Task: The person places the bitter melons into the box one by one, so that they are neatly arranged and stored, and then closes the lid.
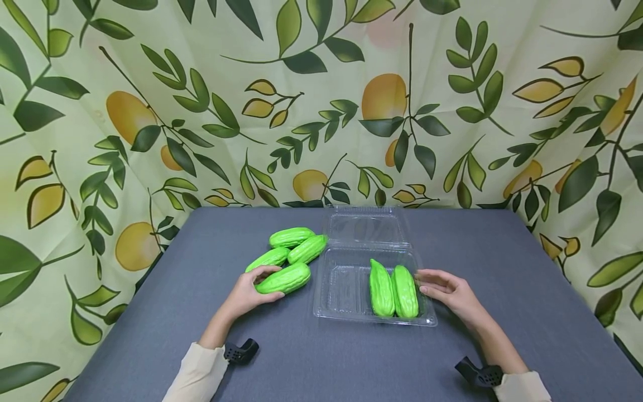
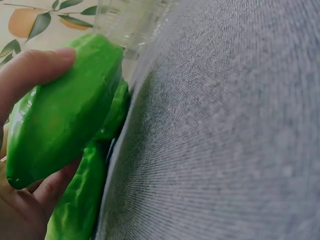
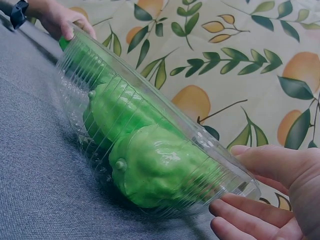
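Note:
My left hand (image 1: 251,290) grips a bright green bitter melon (image 1: 285,279), thumb on one side and fingers on the other. In the left wrist view this bitter melon (image 2: 65,110) fills the grasp, with others behind it. Three more bitter melons (image 1: 307,249) lie together just beyond that hand. To their right sits an open clear plastic clamshell box (image 1: 341,290). Two bitter melons (image 1: 394,291) lie side by side in the right part of its base. My right hand (image 1: 452,293) holds the box's right edge, thumb at the rim and fingers against the outer wall (image 3: 235,192).
The hinged lid (image 1: 366,226) of the box lies folded back toward the far edge of the grey table (image 1: 321,357). Behind the table hangs a curtain (image 1: 321,111) printed with leaves and fruit. Dark wrist cameras (image 1: 241,352) are strapped to both wrists.

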A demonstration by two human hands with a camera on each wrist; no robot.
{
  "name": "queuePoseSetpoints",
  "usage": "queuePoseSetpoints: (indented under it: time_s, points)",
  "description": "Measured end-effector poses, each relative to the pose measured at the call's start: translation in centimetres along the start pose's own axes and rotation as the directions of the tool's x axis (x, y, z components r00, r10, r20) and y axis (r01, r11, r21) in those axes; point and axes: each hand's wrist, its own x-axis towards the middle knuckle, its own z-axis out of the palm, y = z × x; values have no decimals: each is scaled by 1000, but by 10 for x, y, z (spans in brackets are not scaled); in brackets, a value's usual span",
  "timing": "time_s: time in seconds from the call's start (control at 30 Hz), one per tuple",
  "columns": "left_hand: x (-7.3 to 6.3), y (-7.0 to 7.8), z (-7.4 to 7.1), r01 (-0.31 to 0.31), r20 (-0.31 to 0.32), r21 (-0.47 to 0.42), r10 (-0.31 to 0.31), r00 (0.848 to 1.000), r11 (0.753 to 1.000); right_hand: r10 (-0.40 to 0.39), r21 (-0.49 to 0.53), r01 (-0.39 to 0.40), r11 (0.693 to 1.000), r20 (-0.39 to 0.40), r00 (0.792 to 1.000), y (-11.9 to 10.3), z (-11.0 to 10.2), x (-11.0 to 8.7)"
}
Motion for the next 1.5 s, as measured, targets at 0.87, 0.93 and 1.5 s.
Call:
queuePoseSetpoints:
  time_s: [0.87, 0.93, 1.5]
  points:
    - [4, 1, 3, 115, -15, -391, -131, 991, 913, -2, -4, 2, 1000, 0, 1000, -1, -1, 2]
    - [5, 1, 2, 150, -7, -413, -168, 986, 898, 0, 1, 0, 1000, 1, 1000, 0, 0, 3]
    - [10, 14, 4, 184, -11, -507, -220, 975, 842, 7, 10, -7, 1000, 3, 1000, -2, 1, 0]
